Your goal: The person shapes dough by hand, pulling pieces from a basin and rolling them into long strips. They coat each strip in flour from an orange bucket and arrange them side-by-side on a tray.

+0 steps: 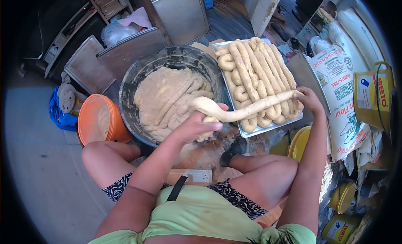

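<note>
A long rope of dough (251, 109) stretches between my two hands, above the space between a basin and a tray. My left hand (201, 125) is wrapped round it near its thick end, by the rim of the black basin (125, 97). The far, thinner end is gripped in the fingers of my right hand (310, 100), over the right side of the metal tray (272, 128). Rows of thick dough ropes (255, 68), some with curled ends, fill that tray. Inside the basin lies a large mass of dough (163, 97), partly folded.
An orange bucket (115, 118) with pale powder stands left of the basin. Flat metal trays (130, 53) lean behind it. At the right are printed flour sacks (335, 84) and yellow buckets (372, 97). A low wooden piece (188, 177) lies between my legs.
</note>
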Demonstrator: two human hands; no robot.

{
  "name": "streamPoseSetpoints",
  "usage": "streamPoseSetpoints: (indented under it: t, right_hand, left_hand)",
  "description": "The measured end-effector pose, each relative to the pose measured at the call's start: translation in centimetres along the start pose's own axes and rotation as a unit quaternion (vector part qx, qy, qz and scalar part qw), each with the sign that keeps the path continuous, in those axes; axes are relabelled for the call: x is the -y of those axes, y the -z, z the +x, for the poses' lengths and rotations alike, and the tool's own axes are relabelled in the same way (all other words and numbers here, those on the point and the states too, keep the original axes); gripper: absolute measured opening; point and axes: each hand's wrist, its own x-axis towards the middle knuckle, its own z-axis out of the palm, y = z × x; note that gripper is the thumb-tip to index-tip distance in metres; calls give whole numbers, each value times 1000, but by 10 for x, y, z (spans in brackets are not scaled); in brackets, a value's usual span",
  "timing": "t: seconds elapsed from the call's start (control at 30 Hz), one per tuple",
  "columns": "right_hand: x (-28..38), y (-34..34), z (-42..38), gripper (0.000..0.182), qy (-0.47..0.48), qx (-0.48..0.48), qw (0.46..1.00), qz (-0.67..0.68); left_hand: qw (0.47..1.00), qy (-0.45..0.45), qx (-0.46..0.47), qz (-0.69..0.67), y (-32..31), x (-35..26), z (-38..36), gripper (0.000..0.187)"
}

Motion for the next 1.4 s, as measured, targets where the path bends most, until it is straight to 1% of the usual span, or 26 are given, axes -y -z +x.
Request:
streamPoseSetpoints:
  t: [0.07,0.13,0.2,0.27,0.33,0.4,0.47,0.5,0.57,0.63,0.67,0.73,0.8,0.83,0.9,0.97,1.0,1.07,1.1,1.17,1.2,1.23,1.27,1.3,1.33,1.4]
  right_hand:
    - [-13,1,6,26,-78,-12,996,-51]
    - [-16,7,2,26,-61,-62,996,2]
    - [-22,27,4,27,-113,-76,990,48]
    - [-43,25,16,28,-129,-77,989,5]
    - [-63,10,30,28,-70,-139,970,-186]
    - [-52,5,29,31,-62,-151,962,-217]
    - [-18,3,20,38,45,-253,891,-374]
    - [2,2,22,47,64,-242,912,-326]
    - [65,-18,13,52,107,-141,983,-52]
    - [115,-51,3,59,162,11,983,82]
    - [136,-71,-6,62,168,78,968,171]
    - [144,-93,1,63,161,109,971,139]
    - [139,-84,16,62,175,68,962,199]
    - [135,-76,22,60,189,28,948,256]
    - [120,-52,26,58,135,5,943,305]
    - [91,-26,29,56,65,-20,933,354]
    - [67,-15,33,55,51,-26,933,355]
    - [15,3,42,60,-76,-81,983,148]
    - [8,7,40,60,-76,-79,983,147]
    - [-2,9,36,59,-213,-100,971,51]
    - [-15,9,39,59,-216,-97,970,49]
    - [-26,7,43,55,-52,-229,970,-62]
    - [-36,8,48,51,118,-348,915,-168]
    - [-15,11,37,39,-6,-197,977,-86]
    - [-15,11,35,39,-3,-194,977,-88]
    - [-16,11,41,32,-76,-43,989,-116]
  left_hand:
    - [1000,-7,-2,15,-13,9,14,56]
    - [999,-15,-7,31,-18,9,20,51]
    - [999,-18,-8,40,-19,2,25,50]
    - [996,-8,-25,90,-16,4,29,46]
    - [989,-1,-40,141,-10,2,36,43]
    - [904,68,28,421,6,-6,45,34]
    - [894,64,27,443,24,-25,56,33]
    - [903,49,3,427,26,-44,62,33]
    - [907,-73,-75,408,13,-74,83,31]
    - [921,-178,-124,325,-23,-89,105,35]
    - [928,-216,-98,288,-43,-95,114,39]
    - [932,-253,-68,251,-70,-95,132,43]
    - [857,-413,-47,306,-80,-89,149,58]
    - [857,-412,-43,306,-79,-83,150,58]
    - [813,-380,-186,400,-72,-60,150,72]
    - [811,-143,-130,553,-47,-31,148,85]
    - [835,-130,-114,522,-28,3,151,80]
    - [858,-116,-99,490,-19,34,145,76]
    - [861,-149,-103,476,-22,39,137,70]
    - [866,-204,-132,438,-33,38,126,50]
    - [868,-201,-134,435,-35,39,125,50]
    - [881,-200,-113,414,-36,38,126,48]
    - [893,-200,-92,393,-36,37,128,46]
    - [894,-210,-108,382,-35,40,129,40]
    - [893,-210,-112,381,-32,46,133,40]
    - [900,-185,-111,380,-20,55,138,38]
